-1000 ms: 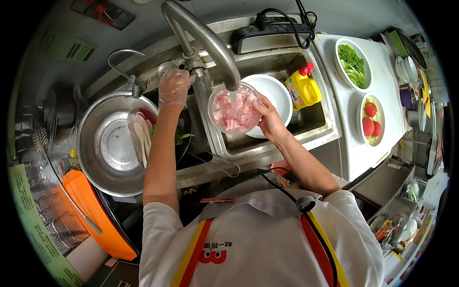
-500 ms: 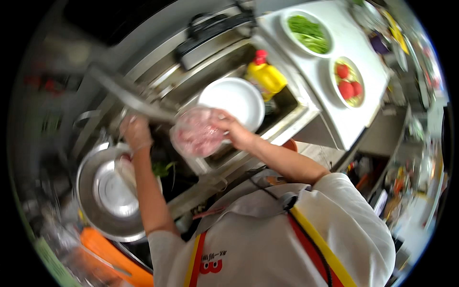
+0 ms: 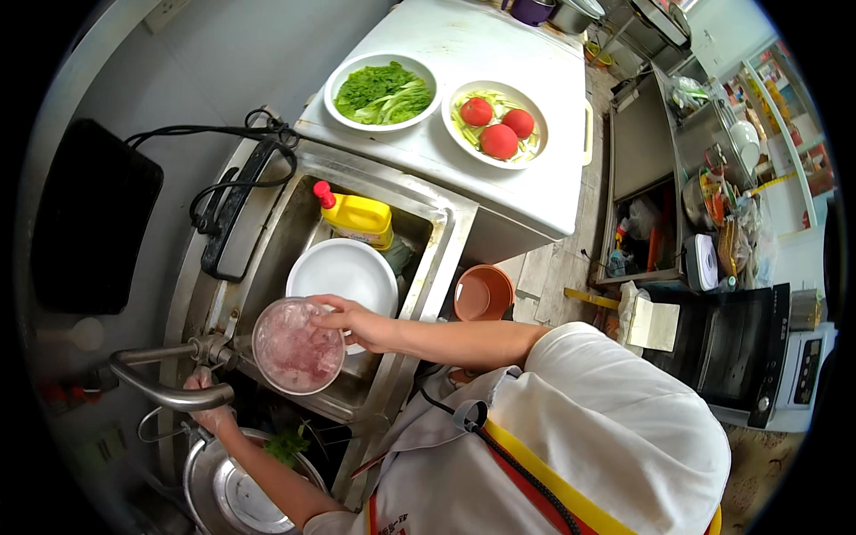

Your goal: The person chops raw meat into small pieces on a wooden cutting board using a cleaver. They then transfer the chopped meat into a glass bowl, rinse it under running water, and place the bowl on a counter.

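Note:
My right hand (image 3: pixel 352 323) grips the rim of a round clear bowl (image 3: pixel 299 346) of pink, wet-looking meat pieces in liquid. The bowl is held above the sink, overlapping the near edge of a white basin (image 3: pixel 343 276). At the sink's left, my left hand (image 3: pixel 209 397) is at the base of the metal faucet (image 3: pixel 174 355), its fingers closed around the small handle and partly hidden by the curved spout. No water stream shows. A yellow bottle with a red cap (image 3: pixel 357 217) stands in the sink behind the basin.
A white counter (image 3: pixel 419 187) beyond the sink holds a bowl of green leaves (image 3: pixel 383 92) and a bowl with tomatoes and cut strips (image 3: pixel 497 125). A steel pot (image 3: pixel 254 495) sits near my left forearm, beside leafy greens (image 3: pixel 287 443). An orange-brown bucket (image 3: pixel 484 292) stands on the floor.
The view has swung toward the right, so the sink and counter sit further left in the picture. My right hand keeps hold of the bowl; my left hand stays by the faucet.

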### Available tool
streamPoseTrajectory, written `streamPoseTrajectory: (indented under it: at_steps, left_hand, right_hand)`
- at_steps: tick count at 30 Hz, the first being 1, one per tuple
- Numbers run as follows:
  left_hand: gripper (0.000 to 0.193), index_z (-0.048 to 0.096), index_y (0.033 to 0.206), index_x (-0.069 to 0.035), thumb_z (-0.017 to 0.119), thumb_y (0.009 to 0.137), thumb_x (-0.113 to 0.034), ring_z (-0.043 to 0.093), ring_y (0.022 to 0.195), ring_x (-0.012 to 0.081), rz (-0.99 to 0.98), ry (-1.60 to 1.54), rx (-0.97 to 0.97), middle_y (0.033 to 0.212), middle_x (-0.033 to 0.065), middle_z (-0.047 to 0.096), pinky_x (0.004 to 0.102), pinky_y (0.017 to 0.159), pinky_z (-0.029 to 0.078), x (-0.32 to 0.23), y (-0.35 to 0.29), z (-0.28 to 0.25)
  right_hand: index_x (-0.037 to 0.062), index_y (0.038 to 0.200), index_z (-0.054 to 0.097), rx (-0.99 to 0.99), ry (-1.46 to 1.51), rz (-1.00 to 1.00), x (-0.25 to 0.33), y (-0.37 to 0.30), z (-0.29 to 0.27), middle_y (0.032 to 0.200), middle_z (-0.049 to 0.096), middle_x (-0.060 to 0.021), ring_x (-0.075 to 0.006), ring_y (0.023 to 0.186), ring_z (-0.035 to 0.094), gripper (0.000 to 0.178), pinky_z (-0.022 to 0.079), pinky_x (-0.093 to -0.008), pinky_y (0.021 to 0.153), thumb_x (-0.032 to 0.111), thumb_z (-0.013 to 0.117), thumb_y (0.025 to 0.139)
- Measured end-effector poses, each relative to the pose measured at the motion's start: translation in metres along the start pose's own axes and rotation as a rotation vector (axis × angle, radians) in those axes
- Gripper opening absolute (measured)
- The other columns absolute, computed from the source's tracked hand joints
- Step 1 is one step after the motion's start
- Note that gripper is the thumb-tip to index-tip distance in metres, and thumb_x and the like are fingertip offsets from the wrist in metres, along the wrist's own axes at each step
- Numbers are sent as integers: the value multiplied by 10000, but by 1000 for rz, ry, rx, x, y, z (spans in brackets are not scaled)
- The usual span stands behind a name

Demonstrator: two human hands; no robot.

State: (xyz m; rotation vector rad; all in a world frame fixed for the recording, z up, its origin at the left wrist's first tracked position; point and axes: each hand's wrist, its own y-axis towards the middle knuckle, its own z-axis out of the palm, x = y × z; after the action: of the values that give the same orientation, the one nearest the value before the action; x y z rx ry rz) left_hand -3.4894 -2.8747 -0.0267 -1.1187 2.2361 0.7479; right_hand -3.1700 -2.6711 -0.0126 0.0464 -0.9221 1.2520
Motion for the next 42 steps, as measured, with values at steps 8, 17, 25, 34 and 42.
streamPoseTrajectory:
  at_steps: [8, 17, 25, 34, 42]
  left_hand:
    - [237, 616, 1040, 40, 520, 924, -143, 577, 886, 383, 254, 399, 19, 945, 231, 620, 444, 783, 440, -91, -63, -14]
    - [167, 588, 937, 44, 550, 901, -115, 529, 818, 364, 469, 172, 54, 860, 196, 575, 438, 744, 427, -186, -124, 57]
    - [159, 575, 941, 56, 561, 881, -90, 507, 814, 392, 503, 260, 142, 843, 213, 553, 461, 732, 404, -255, -172, 89]
    - [161, 578, 936, 40, 561, 872, -107, 500, 816, 398, 552, 376, 158, 845, 215, 550, 477, 729, 394, -278, -212, 80]
    - [275, 643, 976, 43, 533, 936, -205, 608, 672, 325, 890, 499, 2, 818, 156, 654, 408, 621, 508, -274, -232, 47]
  right_hand:
    - [99, 1388, 328, -178, 226, -394, 60, -104, -104, 1272, 500, -87, -214, 1170, 501, 619, 432, -429, 990, 252, 633, 872]
    - [123, 1352, 369, -863, 155, -627, 115, -251, -256, 1260, 482, -122, -291, 1086, 513, 618, 492, -452, 849, 377, 627, 851]
    - [199, 1321, 428, -989, 189, -662, 176, -285, -394, 1204, 509, -40, -208, 955, 520, 528, 451, -342, 732, 355, 625, 857]
    - [61, 1184, 465, -785, 329, -897, 254, -231, -510, 996, 607, -81, -189, 874, 622, 338, 546, -373, 737, 207, 560, 895]
    - [-23, 1228, 488, -1242, 143, -712, 317, -156, -524, 1054, 591, -123, -182, 893, 592, 502, 516, -311, 716, 181, 674, 808]
